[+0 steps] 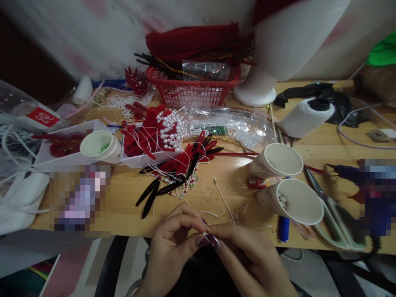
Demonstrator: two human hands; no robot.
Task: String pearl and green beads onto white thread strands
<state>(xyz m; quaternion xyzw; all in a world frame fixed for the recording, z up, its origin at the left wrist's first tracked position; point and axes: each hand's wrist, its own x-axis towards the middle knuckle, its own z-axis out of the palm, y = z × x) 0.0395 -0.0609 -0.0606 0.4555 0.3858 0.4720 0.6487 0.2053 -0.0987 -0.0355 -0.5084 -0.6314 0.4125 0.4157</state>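
My left hand (177,243) and my right hand (244,251) meet at the fingertips over the table's front edge. Both are closed in a pinch around something tiny; a small whitish speck shows between the nails, too small to name. Just beyond them on the wood lie a white strand with a bead at its end (223,200) and short thread scraps. Farther off is a bundle of red and black fuzzy stems (182,169) with strings of pearl beads. Two paper cups stand to the right, the nearer cup (298,202) with a few whitish beads inside.
Scissors (331,214) and a blue glue gun (349,175) lie at the right. White trays (142,160) hold red pieces and pearls. A cup of green beads (97,142) stands left. Behind are a red basket (194,93), a thread cone (305,117) and a white stand (256,93).
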